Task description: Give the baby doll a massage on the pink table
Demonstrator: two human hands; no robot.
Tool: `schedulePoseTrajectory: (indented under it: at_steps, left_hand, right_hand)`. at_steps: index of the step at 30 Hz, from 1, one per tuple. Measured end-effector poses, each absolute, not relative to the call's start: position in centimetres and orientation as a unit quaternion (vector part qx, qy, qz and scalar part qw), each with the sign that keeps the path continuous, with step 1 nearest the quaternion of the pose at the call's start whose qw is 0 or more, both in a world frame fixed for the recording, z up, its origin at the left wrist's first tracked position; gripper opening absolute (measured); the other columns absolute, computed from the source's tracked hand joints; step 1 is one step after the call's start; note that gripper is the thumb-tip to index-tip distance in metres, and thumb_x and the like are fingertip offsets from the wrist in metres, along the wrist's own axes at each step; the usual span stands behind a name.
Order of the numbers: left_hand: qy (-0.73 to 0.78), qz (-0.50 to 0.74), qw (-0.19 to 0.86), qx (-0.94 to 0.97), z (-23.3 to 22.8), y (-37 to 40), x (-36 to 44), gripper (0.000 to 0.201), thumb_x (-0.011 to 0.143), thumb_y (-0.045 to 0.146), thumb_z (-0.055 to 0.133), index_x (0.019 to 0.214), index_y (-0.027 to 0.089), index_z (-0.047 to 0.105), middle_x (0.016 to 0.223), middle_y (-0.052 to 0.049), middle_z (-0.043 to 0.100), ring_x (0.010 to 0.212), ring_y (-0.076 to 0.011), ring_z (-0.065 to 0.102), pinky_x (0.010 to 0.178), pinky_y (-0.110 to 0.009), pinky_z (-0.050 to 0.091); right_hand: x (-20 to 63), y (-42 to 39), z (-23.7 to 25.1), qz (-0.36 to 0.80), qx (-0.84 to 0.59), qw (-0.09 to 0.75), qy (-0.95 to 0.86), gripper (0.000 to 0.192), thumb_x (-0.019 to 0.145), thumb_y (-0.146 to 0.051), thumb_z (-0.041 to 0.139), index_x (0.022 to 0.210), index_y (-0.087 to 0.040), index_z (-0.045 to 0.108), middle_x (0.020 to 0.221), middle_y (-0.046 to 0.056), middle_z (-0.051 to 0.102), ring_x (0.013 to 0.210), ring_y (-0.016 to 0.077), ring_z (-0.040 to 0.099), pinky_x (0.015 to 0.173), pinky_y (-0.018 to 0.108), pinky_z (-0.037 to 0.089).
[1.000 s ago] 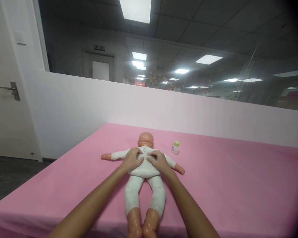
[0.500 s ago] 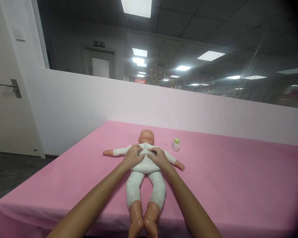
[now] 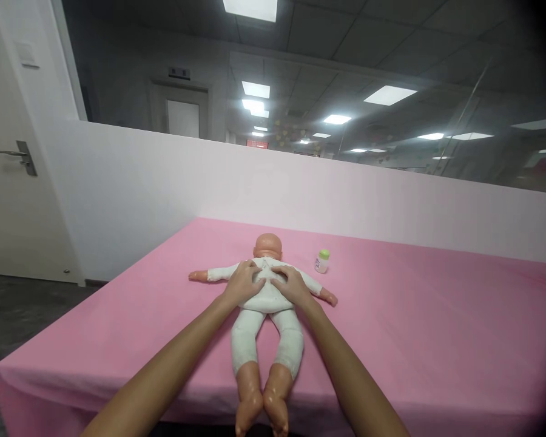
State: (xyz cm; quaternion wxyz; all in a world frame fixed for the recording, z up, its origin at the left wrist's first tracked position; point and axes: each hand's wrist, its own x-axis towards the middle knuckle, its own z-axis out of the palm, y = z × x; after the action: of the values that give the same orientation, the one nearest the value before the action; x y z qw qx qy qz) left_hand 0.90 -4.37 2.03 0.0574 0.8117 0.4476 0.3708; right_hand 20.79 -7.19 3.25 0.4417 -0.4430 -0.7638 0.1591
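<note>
A baby doll (image 3: 268,298) with a white cloth body and bare plastic head, hands and lower legs lies on the pink-covered table (image 3: 391,328). It is belly down, its head toward the wall and its arms stretched out sideways. My left hand (image 3: 246,282) rests on the left side of its upper back, thumb pointing inward. On the right side of the back lies my right hand (image 3: 292,285), mirroring the left. Both hands are open, fingers apart, with a strip of white cloth showing between them. Neither one holds anything.
A small clear bottle with a green cap (image 3: 322,261) stands to the right of the doll's head. Behind the table runs a white half wall (image 3: 264,182) with glass above it. At far left is a door with a metal handle (image 3: 25,159).
The view has tipped slightly, so everything sits a little higher or lower in the picture. Both hands stay at about the same spots on the doll's back.
</note>
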Motion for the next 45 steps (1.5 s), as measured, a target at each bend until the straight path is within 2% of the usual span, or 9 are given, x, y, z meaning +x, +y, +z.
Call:
schedulePoseTrajectory:
  at_steps: [4, 7, 13, 19, 25, 31, 38, 42, 45]
  left_hand:
    - [0.460, 0.370, 0.055, 0.806, 2.5, -4.5, 1.0, 0.011, 0.084, 0.031, 0.064, 0.087, 0.020, 0.068, 0.094, -0.007, 0.066, 0.096, -0.0276, 0.060, 0.083, -0.040, 0.049]
    - [0.451, 0.384, 0.051, 0.804, 2.6, -4.7, 1.1, 0.009, 0.085, 0.030, 0.065, 0.085, 0.021, 0.065, 0.093, -0.006, 0.066, 0.095, -0.0265, 0.060, 0.084, -0.040, 0.049]
    - [0.460, 0.409, 0.033, 0.787, 2.2, -4.7, 0.9, 0.022, 0.083, 0.034, 0.069, 0.102, 0.022, 0.067, 0.103, -0.007, 0.062, 0.103, -0.0275, 0.059, 0.092, -0.043, 0.050]
    - [0.453, 0.383, 0.061, 0.802, 1.9, -4.4, 0.7, 0.035, 0.086, 0.038, 0.067, 0.117, 0.021, 0.068, 0.116, -0.010, 0.063, 0.111, -0.0296, 0.060, 0.101, -0.046, 0.048]
    - [0.465, 0.376, 0.064, 0.799, 2.3, -4.3, 1.0, 0.011, 0.084, 0.028, 0.065, 0.092, 0.021, 0.069, 0.098, -0.007, 0.068, 0.096, -0.0269, 0.064, 0.088, -0.042, 0.051]
    - [0.472, 0.371, 0.006, 0.800, 2.5, -5.1, 1.2, 0.009, 0.089, 0.029, 0.062, 0.091, 0.021, 0.066, 0.099, -0.008, 0.067, 0.097, -0.0269, 0.062, 0.086, -0.040, 0.050]
    - [0.522, 0.344, -0.015, 0.780, 2.8, -5.8, 1.1, 0.023, 0.089, 0.041, 0.064, 0.099, 0.020, 0.067, 0.105, -0.010, 0.066, 0.104, -0.0301, 0.063, 0.088, -0.041, 0.050]
    - [0.498, 0.342, 0.006, 0.797, 2.4, -5.1, 0.9, 0.025, 0.091, 0.040, 0.062, 0.106, 0.020, 0.068, 0.116, -0.012, 0.065, 0.113, -0.0311, 0.061, 0.096, -0.044, 0.048]
    - [0.487, 0.332, 0.003, 0.808, 2.3, -4.9, 0.8, 0.021, 0.093, 0.037, 0.059, 0.102, 0.020, 0.067, 0.111, -0.011, 0.066, 0.108, -0.0308, 0.061, 0.095, -0.045, 0.047]
  right_hand:
    - [20.7, -7.0, 2.9, 0.186, -0.456, 0.440, -0.751, 0.018, 0.087, -0.026, 0.060, 0.098, -0.023, 0.075, 0.100, 0.004, 0.076, 0.096, 0.0238, 0.069, 0.092, 0.039, 0.054]
    - [20.7, -6.6, 2.5, 0.181, -0.459, 0.454, -0.742, 0.019, 0.085, -0.025, 0.061, 0.099, -0.024, 0.074, 0.102, 0.004, 0.076, 0.097, 0.0237, 0.069, 0.092, 0.039, 0.054]
    - [20.6, -6.5, 2.3, 0.114, -0.471, 0.472, -0.737, 0.026, 0.083, -0.027, 0.065, 0.107, -0.025, 0.072, 0.112, 0.006, 0.072, 0.105, 0.0263, 0.066, 0.098, 0.044, 0.051]
    - [20.6, -7.1, 3.1, 0.144, -0.440, 0.446, -0.766, 0.038, 0.085, -0.027, 0.063, 0.122, -0.025, 0.070, 0.121, 0.006, 0.072, 0.115, 0.0268, 0.065, 0.106, 0.044, 0.047]
    - [20.6, -5.9, 2.2, 0.152, -0.473, 0.451, -0.741, 0.019, 0.083, -0.028, 0.064, 0.099, -0.023, 0.075, 0.103, 0.005, 0.076, 0.097, 0.0251, 0.069, 0.093, 0.041, 0.052]
    - [20.6, -5.0, 1.3, 0.100, -0.467, 0.480, -0.736, 0.005, 0.079, -0.027, 0.065, 0.082, -0.022, 0.066, 0.088, 0.003, 0.072, 0.087, 0.0232, 0.064, 0.083, 0.037, 0.051]
    - [21.1, -5.4, 0.9, 0.106, -0.493, 0.476, -0.720, 0.018, 0.082, -0.033, 0.068, 0.097, -0.023, 0.066, 0.103, 0.005, 0.072, 0.098, 0.0257, 0.064, 0.090, 0.041, 0.050]
    - [21.2, -5.3, 0.7, 0.120, -0.491, 0.473, -0.721, 0.026, 0.082, -0.032, 0.068, 0.106, -0.023, 0.067, 0.111, 0.006, 0.073, 0.107, 0.0267, 0.065, 0.098, 0.043, 0.049]
    - [21.1, -5.1, 0.7, 0.124, -0.491, 0.465, -0.726, 0.024, 0.084, -0.032, 0.067, 0.106, -0.023, 0.069, 0.110, 0.006, 0.073, 0.106, 0.0267, 0.066, 0.098, 0.044, 0.049]
